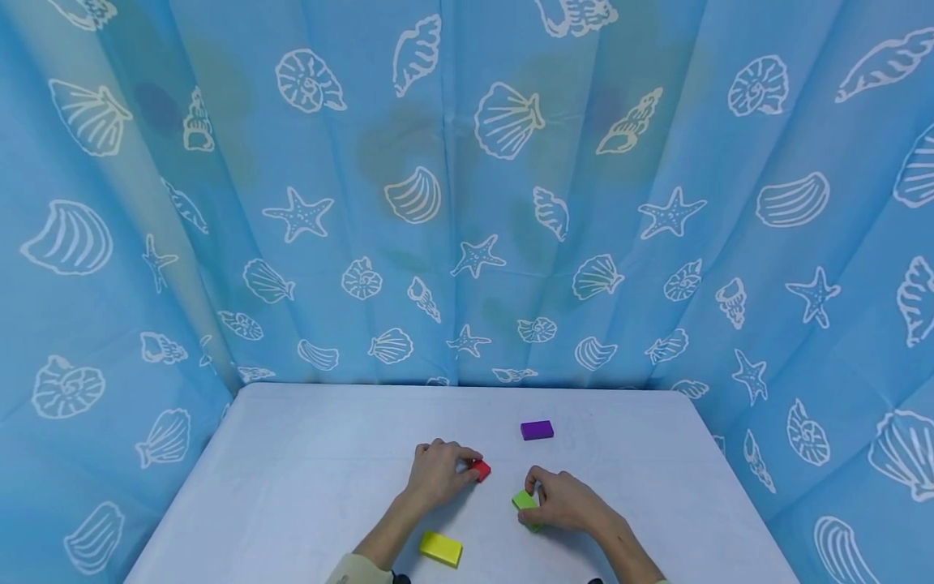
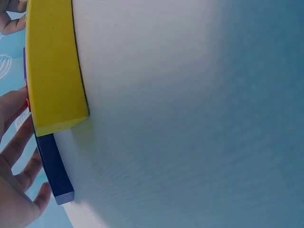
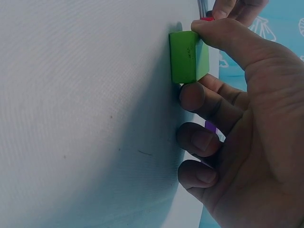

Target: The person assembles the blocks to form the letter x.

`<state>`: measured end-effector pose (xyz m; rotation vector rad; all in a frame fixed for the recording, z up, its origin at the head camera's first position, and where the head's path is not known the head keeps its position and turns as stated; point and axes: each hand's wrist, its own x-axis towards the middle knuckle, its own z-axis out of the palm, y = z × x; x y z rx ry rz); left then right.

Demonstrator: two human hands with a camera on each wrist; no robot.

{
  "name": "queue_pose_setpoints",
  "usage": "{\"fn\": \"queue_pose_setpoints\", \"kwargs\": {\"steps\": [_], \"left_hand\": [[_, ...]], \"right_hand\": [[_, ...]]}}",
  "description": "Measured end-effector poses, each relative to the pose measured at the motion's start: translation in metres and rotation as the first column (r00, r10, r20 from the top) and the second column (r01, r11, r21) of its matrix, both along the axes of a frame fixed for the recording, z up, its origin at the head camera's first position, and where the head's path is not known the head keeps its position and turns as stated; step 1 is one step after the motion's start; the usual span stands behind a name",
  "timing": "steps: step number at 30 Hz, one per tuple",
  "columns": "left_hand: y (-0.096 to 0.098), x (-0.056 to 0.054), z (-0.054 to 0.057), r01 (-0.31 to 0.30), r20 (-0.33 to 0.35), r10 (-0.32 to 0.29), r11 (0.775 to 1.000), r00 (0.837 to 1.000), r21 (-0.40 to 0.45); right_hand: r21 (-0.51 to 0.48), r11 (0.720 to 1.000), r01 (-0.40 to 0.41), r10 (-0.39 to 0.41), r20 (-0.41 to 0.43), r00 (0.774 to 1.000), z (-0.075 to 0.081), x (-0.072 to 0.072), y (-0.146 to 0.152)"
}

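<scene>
Pinch grips, lower centre of head view: left hand (image 1: pixel 438 474) on red block (image 1: pixel 481 470), right hand (image 1: pixel 571 501) on green block (image 1: pixel 523 500).

Shell-print curtains (image 1: pixel 511 203) around a white table (image 1: pixel 306 454) suggest a booth.

Head camera: set high, facing forward and down over the table (image 1: pixel 328 438) to the curtain (image 1: pixel 452 203); farthest view. Left wrist camera: low, rolled sideways, close to the yellow block (image 2: pixel 54 66). Right wrist camera: likewise, close to the green block (image 3: pixel 184 57). Both wrist views seemingly share the red block (image 1: pixel 483 469), a sliver in each.
</scene>
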<state>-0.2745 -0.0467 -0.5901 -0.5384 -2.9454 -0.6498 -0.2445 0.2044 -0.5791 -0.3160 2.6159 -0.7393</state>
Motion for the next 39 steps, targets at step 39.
{"fn": "queue_pose_setpoints", "kwargs": {"steps": [39], "left_hand": [[0.0012,0.0025,0.0035,-0.027,0.031,0.027,1.0,0.999,-0.002]], "right_hand": [[0.002,0.999,-0.038,0.038,-0.058,0.998,0.0046,-0.0012,-0.0065]]}}
